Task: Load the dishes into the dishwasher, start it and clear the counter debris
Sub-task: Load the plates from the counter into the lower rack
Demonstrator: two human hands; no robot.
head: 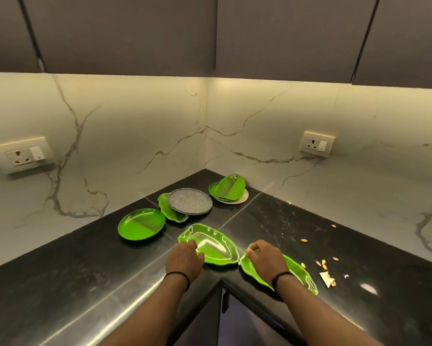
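Black stone surface (pixel 272 221) in a corner, both hands down among green dishes. Left hand (pixel 185 258) sits on the near-left rim of a leaf-shaped green plate (pixel 215 243); fingers curl over the edge, so the grip looks closed on that rim, though the fingertips are hidden and a firm pinch can't be confirmed. Right hand (pixel 266 258) lies on a second leaf plate (pixel 299 273) just right of the first, fingers bent at its far-left tip, apparently pinching the rim.

Farther back: round green plate (pixel 141 227) at left, a speckled grey plate (pixel 190 202) lying partly over another green leaf dish (pixel 168 211), and a small stack of green dishes (pixel 228 189) on a pale plate in the far corner. Scattered nut shells (pixel 322 263) and a paper scrap (pixel 326 277) lie at right, near the second leaf plate. No dishwasher in view.

Risks as judged:
- Both leaf plates lie close to the front edge; a one-sided rim grip on glossy plastic could slip and tip a plate off.
- The two plates nearly touch; lifting one may knock the other.
- Dragging the right plate could sweep shells to the floor.
- The grey plate rests unevenly and may slide when its neighbour is pulled.
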